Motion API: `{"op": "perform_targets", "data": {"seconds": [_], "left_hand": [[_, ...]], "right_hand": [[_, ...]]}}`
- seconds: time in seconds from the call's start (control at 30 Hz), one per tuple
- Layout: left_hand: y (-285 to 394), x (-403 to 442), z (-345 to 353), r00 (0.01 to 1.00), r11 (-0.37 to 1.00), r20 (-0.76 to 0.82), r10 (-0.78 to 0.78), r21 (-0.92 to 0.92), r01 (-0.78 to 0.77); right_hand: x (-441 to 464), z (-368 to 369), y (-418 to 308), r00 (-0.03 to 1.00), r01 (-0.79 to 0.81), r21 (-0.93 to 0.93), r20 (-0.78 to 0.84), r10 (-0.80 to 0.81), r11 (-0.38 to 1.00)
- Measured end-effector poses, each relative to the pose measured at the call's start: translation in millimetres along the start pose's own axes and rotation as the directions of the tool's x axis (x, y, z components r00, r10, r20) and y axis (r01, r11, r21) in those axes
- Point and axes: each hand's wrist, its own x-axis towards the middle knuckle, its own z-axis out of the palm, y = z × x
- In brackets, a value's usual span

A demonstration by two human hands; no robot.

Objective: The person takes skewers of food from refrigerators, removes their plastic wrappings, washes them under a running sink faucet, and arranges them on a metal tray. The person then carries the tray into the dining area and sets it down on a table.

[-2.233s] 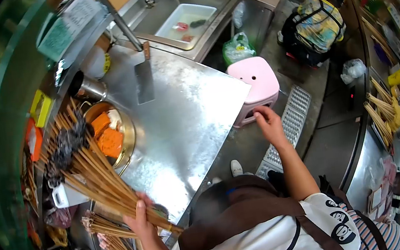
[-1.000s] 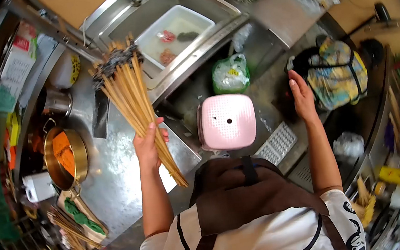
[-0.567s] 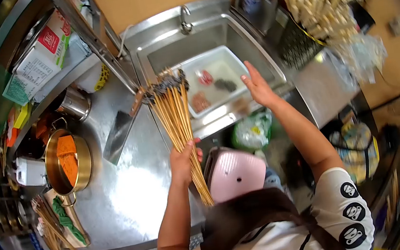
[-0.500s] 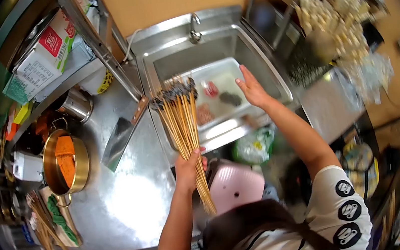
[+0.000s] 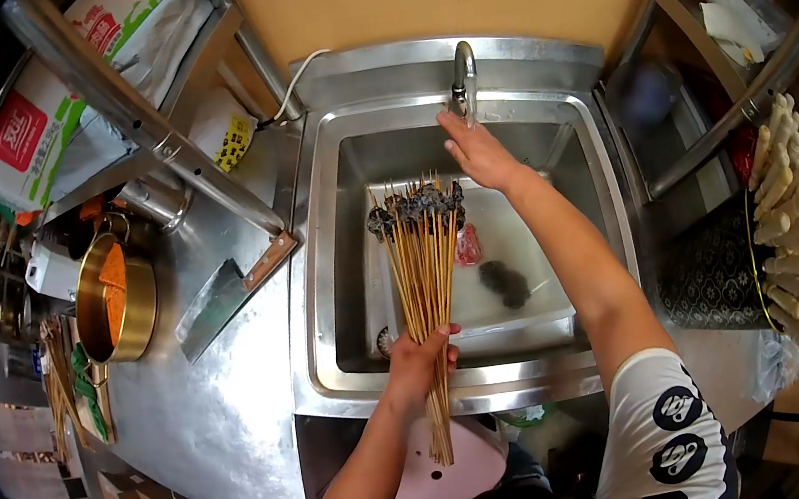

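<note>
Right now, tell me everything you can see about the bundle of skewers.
The bundle of skewers is many slim brown sticks, wooden-looking, fanned, with dark crinkled pieces clustered at the far ends. It is held over the sink, bare ends reaching past the front edge, the left hand's grip around its lower part.

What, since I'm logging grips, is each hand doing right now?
Left hand: closed, holding a bundle of skewers.
Right hand: open, nothing seen in it, by the tap; whether touching, I can't tell.
</note>
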Motion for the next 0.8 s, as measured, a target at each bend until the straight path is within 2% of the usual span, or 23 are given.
{"op": "perform_targets", "data": {"seconds": [0.07,0.13,0.2,0.37,0.43,0.5,0.57,0.6,0.67,0.7,0.77,0.8], "left_hand": [[-1.7,19.1,8.4,0.999,0.999,0.041,0.026,-0.046,-0.024],[4.2,34.8,21.5,0.999,0.995,0.047,0.023,-0.097,-0.018],[13.8,48.1,33.4,0.999,0.998,0.049,-0.023,-0.062,0.026],[5.7,83.8,43.2,0.984,0.995,0.147,-0.099,0.002,0.100],[2.9,88.6,47.3,0.984,0.994,0.140,-0.113,0.025,0.111],[4.1,92.8,52.4,0.984,0.992,0.135,-0.118,0.049,0.113],[7.6,92.9,57.8,0.991,0.981,0.101,-0.088,0.182,0.069],[8.8,91.7,60.4,0.991,0.980,0.100,-0.093,0.187,0.073],[11.4,89.3,65.1,0.999,0.910,0.046,-0.008,0.414,-0.012],[9.1,90.7,63.6,0.999,0.910,0.047,-0.007,0.415,-0.013],[6.8,93.0,59.8,0.989,0.748,0.015,0.146,0.653,-0.120],[5.6,93.9,57.2,0.989,0.748,0.015,0.148,0.652,-0.122]], "right_hand": [[-21.5,-16.8,0.9,0.999,-0.017,0.008,0.042,0.016,1.000],[-75.8,-26.8,2.0,0.976,-0.219,0.156,0.032,0.217,0.963],[-139.1,-45.2,-2.2,0.866,-0.499,0.283,0.190,0.462,0.819],[-234.6,-80.1,-42.9,0.763,-0.644,0.215,0.112,0.636,0.734],[-247.7,-79.4,-51.5,0.654,-0.736,0.319,0.107,0.749,0.597],[-266.6,-58.5,-39.2,0.643,-0.736,0.343,0.083,0.761,0.584],[-262.1,-55.9,-42.6,0.628,-0.737,0.366,0.058,0.776,0.569],[-257.9,-57.5,-41.9,0.648,-0.720,0.336,0.012,0.762,0.607],[-254.1,-59.9,-41.7,0.667,-0.703,0.303,-0.036,0.744,0.644],[-257.3,-57.9,-36.4,0.649,-0.724,0.291,-0.015,0.760,0.625],[-261.1,-54.9,-30.4,0.633,-0.744,0.279,0.002,0.774,0.608],[-263.2,-53.2,-28.9,0.615,-0.758,0.301,0.030,0.788,0.580]]}}
